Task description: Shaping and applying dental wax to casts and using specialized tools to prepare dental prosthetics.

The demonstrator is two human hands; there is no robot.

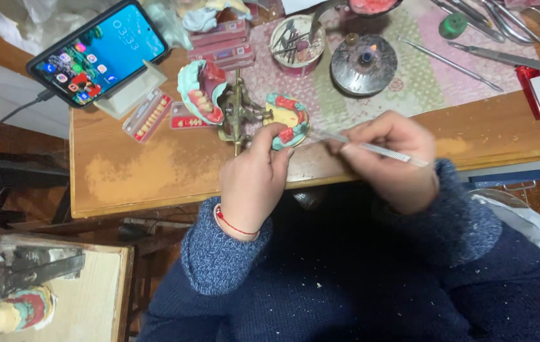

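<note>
Denture model at left hand fingertips.

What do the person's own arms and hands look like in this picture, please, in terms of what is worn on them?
Both arms are covered by the sleeves of a thick, dark blue knitted jumper flecked with small pale crumbs, its ribbed cuffs ending at the wrists. The left hand is bare, with a thin red string bracelet around its wrist. The right hand is bare too; no gloves, rings or watch show.

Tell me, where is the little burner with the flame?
In the head view, the round metal burner sits top centre on the patterned mat, right of the small tool cup.
</note>
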